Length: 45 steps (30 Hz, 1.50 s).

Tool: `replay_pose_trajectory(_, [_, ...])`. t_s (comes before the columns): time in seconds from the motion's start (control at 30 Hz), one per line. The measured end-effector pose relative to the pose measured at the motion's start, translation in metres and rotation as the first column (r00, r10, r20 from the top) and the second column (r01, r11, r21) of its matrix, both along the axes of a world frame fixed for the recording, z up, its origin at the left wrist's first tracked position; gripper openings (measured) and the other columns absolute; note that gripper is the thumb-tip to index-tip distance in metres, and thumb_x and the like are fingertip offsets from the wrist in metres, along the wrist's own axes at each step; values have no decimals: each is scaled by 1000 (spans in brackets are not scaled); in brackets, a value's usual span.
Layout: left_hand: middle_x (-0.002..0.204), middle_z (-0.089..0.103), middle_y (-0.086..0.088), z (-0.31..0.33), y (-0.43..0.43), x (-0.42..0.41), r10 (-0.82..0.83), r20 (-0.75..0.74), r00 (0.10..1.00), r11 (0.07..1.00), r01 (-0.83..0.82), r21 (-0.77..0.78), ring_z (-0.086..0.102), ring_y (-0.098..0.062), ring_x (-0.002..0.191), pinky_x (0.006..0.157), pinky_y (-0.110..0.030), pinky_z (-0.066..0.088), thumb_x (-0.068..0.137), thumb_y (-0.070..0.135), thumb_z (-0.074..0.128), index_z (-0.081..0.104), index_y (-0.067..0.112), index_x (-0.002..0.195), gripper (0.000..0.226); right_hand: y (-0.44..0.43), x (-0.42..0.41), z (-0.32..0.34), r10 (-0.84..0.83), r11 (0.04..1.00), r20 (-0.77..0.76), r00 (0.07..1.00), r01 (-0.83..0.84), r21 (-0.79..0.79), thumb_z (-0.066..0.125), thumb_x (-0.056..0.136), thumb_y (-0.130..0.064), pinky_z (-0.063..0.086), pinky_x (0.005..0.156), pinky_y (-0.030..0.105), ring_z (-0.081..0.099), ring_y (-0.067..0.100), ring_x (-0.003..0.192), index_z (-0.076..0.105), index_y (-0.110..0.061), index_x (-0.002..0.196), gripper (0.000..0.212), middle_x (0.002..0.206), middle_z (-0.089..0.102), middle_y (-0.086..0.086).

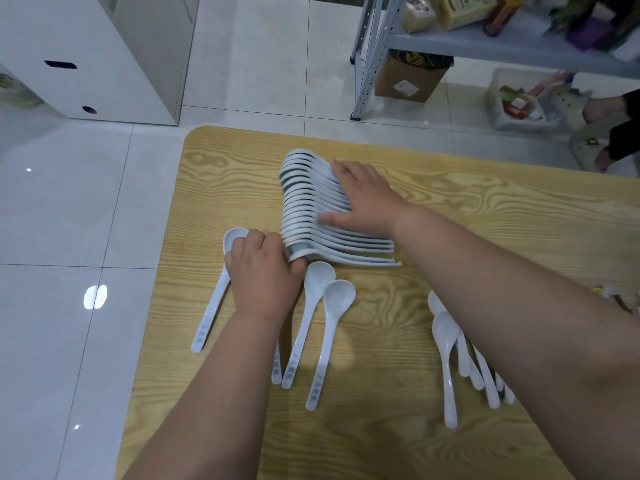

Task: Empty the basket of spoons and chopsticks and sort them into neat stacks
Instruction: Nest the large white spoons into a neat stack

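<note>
Here, a long nested stack [304,202] of white spoons lies on its side mid-tabletop [485,209]. The right hand [363,199] presses flat, fingers straight, on the handles. The left hand [263,271] curls round the stack's near end. Uneven squeezing could buckle the row, scattering it among the loose spoons [327,306] nearby.

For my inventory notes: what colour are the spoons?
The spoons are white, grey print on handles; head view.
</note>
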<state>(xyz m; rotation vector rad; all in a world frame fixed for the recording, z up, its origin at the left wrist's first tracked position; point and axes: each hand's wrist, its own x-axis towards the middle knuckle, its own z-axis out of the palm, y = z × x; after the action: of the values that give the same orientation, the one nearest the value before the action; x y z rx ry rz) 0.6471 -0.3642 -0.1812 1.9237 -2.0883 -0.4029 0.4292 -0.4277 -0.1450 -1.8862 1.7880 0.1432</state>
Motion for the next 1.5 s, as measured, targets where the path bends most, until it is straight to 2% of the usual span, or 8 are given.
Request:
replay_pose_trajectory(0.2, [92, 54, -15, 3, -3, -2, -28, -39, 999, 992, 23, -122, 47, -32, 82, 71, -42, 41, 64, 23, 80, 56, 5, 89, 39, 15, 0, -9, -34, 998, 31, 999, 35, -47, 57, 78, -81, 10, 123, 46, 10, 23, 152, 0, -24, 162, 117, 166, 10, -1])
replay_pose_trajectory(0.37, [133, 50, -17, 4, -11, -4, -389, 5, 921, 914, 386, -122, 44, -35, 115, 95, -47, 44, 65, 4, 77, 56, 14, 134, 73, 17, 5, -16, -40, 993, 14, 999, 41, -107, 48, 81, -82, 16, 119, 46, 19, 23, 148, 8, -23, 161, 107, 161, 21, 0])
replay_pose_trajectory(0.63, [93, 53, -11, 6, -16, 12, -676, 114, 728, 684, 678, -271, 39, -27, 85, 63, -36, 42, 72, -4, 52, 61, 9, 90, 24, 16, 2, -18, -10, 994, 16, 1000, 11, -105, 53, 89, -69, 15, 119, 44, 20, 23, 147, 6, -23, 162, 98, 160, 21, 0])
replay_pose_trajectory(0.83, [98, 60, -9, 21, -13, 1, -737, 136, 662, 612, 739, -283, 52, -32, 87, 75, -48, 46, 78, 8, 51, 66, 12, 91, 20, 17, 3, -19, -21, 991, 30, 999, 25, -131, 53, 89, -68, 15, 117, 42, 22, 23, 146, 10, -23, 161, 96, 158, 24, 0])
replay_pose_trajectory(0.97, [147, 48, -16, 22, -11, -10, -773, 234, 589, 603, 798, -18, 41, -41, 138, 113, -61, 30, 69, 33, 75, 65, 19, 127, 61, 15, 3, -20, -55, 987, 86, 995, 67, -144, 47, 98, -55, 18, 116, 43, 27, 23, 144, 19, -24, 159, 74, 156, 30, 0])
replay_pose_trajectory(1.17, [160, 31, -14, 23, -7, -17, -767, 338, 545, 616, 773, 153, 21, -43, 150, 114, -71, 18, 64, 44, 81, 53, 23, 142, 86, 4, 2, -20, -164, 977, 199, 966, 187, -103, 35, 106, -30, 26, 116, 46, 36, 25, 140, 39, -24, 152, 47, 153, 41, 1])
replay_pose_trajectory(1.33, [150, 45, -18, 14, -4, -21, -670, 262, 695, 725, 687, 34, 36, -45, 142, 114, -64, 28, 64, 32, 83, 61, 14, 128, 70, -7, -1, -22, -169, 979, 238, 956, 192, -75, 38, 107, -26, 34, 112, 43, 43, 29, 133, 53, -21, 141, 38, 143, 52, 4])
replay_pose_trajectory(1.5, [162, 20, -23, 8, 0, -22, -498, 156, 853, 866, 498, 44, 11, -49, 150, 118, -61, 21, 62, 57, 77, 38, 10, 150, 106, -4, -7, -22, -111, 990, 203, 973, 127, -67, 42, 105, -28, 37, 107, 39, 45, 26, 128, 54, -23, 134, 32, 139, 55, -1])
